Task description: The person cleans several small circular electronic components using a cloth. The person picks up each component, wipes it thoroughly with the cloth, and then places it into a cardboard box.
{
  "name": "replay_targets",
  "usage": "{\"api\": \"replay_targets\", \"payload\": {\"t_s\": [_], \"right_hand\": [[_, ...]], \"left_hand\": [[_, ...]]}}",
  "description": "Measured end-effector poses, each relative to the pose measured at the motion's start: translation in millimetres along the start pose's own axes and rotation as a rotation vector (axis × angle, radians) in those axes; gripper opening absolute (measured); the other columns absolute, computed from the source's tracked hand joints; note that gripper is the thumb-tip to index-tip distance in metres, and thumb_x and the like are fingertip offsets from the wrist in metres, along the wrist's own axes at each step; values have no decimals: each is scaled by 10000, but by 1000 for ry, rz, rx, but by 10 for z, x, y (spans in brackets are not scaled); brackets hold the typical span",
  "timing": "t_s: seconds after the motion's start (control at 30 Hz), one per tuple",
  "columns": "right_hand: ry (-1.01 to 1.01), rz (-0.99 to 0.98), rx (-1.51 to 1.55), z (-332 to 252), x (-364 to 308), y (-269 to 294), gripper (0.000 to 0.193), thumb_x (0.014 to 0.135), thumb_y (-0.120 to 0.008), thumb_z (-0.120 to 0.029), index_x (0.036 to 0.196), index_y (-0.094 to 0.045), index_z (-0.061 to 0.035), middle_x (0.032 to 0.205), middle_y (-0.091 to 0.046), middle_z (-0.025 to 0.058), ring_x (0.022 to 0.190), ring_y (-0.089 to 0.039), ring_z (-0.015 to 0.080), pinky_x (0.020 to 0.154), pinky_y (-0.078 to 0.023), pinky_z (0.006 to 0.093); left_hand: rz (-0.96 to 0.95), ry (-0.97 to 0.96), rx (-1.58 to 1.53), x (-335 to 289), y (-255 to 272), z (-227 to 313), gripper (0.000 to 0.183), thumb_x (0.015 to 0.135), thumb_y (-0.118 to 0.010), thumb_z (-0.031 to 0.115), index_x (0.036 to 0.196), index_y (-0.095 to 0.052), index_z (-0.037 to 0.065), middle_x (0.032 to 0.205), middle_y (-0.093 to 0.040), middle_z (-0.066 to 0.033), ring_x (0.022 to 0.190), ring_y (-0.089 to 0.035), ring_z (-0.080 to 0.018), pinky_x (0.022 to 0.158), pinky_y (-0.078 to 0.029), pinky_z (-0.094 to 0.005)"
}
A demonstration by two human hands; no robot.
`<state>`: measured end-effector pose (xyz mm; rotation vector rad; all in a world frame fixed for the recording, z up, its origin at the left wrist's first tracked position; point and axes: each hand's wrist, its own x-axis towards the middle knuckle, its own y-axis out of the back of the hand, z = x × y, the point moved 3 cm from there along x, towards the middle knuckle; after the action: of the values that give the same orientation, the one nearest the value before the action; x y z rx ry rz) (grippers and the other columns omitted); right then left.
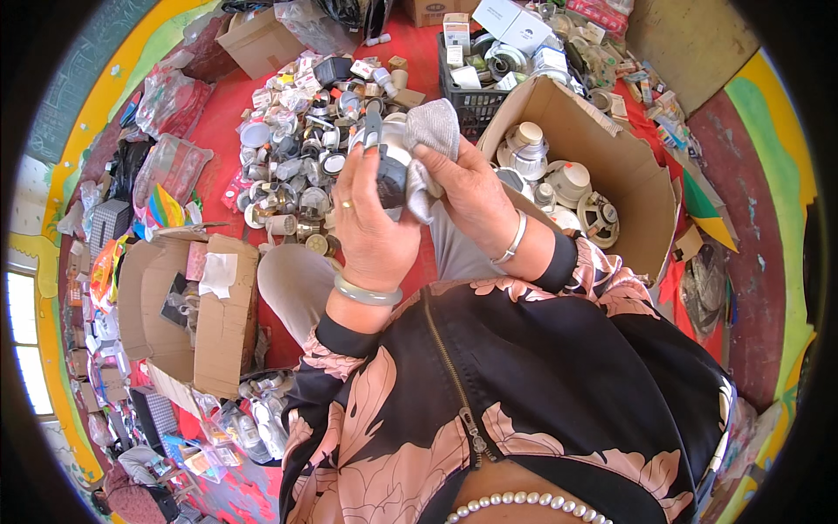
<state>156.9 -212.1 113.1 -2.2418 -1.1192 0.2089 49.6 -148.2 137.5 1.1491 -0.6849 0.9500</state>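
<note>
My left hand (374,229) is closed around a round light fitting (393,177) with a dark body, a pale rim and a flat metal clip standing up at its side. In my right hand (482,199) a grey cloth (435,129) is pinched and pressed against the fitting's right side. The cloth covers part of the fitting. Both hands are raised in front of me, above the floor. Beyond them lies a big heap of small lamps and light fittings (301,155), mostly white, grey and black.
To the right, an open cardboard box (635,175) holds several white lamp fittings (572,182). Behind it stands a black plastic crate (476,106) full of packaged parts. Another open cardboard box (223,336) is at left. Bags and loose goods line the red floor covering (229,105).
</note>
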Motion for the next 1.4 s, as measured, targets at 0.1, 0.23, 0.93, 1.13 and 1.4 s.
{"api": "replay_targets", "payload": {"t_s": [0.1,0.23,0.93,1.13,1.4], "right_hand": [[22,111,11,-32,27,104,212,890,-533,-149,1058,-555,-21,882,-607,17,786,-565,90,677,-463,232],[69,160,106,-246,9,27,206,905,-515,-176,1038,-576,-32,838,-601,3,732,-550,71,623,-442,217],[-3,-265,-613,-197,105,296,377,907,-509,-342,1127,-539,-38,863,-583,-17,770,-486,64,698,-420,226],[-56,-387,-830,-406,112,201,332,890,-530,-304,1036,-565,-8,818,-605,43,758,-516,101,675,-450,284],[-129,-402,-768,-212,124,113,334,849,-576,-318,1001,-576,-20,716,-588,13,642,-510,85,579,-423,272]], "left_hand": [[-91,-7,-109,-5,-13,27,728,645,-757,153,1235,-366,-15,1251,-405,-228,1139,-426,-373,952,-347,-432],[-65,174,-354,68,112,-30,761,623,-793,263,1207,-398,-23,1209,-438,-192,1089,-458,-303,930,-352,-398],[-254,562,-563,-33,137,-343,234,907,-521,175,930,-587,-48,756,-575,-34,669,-480,-81,604,-410,-224],[-455,502,-544,-39,172,-374,214,900,-527,155,879,-563,-55,675,-525,-42,589,-432,-95,548,-381,-230],[-348,772,-830,-259,8,-450,246,930,-479,206,949,-573,-20,734,-527,24,629,-441,-46,544,-358,-190]]}}
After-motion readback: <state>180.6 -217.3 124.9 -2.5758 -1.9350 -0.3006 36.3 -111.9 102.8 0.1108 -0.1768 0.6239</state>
